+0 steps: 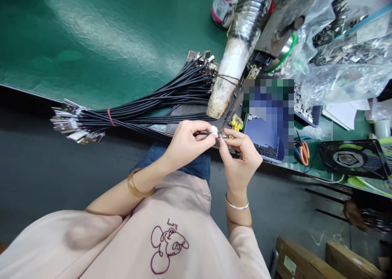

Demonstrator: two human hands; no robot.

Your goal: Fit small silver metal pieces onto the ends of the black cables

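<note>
My left hand (191,142) is closed, with thumb and index finger pinching the end of a black cable (200,133). A small white piece (214,129) shows at those fingertips. Just to the right, my right hand (240,154) pinches a tiny metallic bit at the cable's tip; its exact kind is too small to tell. Beside my hands lies a large bundle of black cables (143,103), tied by a red rubber band (110,117), with flat metal connectors (72,122) on the left ends. Above the hands, a whitish wrapped tube (225,75) slants downward.
A blue tray (266,128) holds small black pieces. Yellow-handled tool parts (235,124), orange-handled pliers (304,151) and a black fan (353,159) lie along the green table (107,34). Plastic bags of metal parts (349,54) fill the right. A can (225,5) stands behind.
</note>
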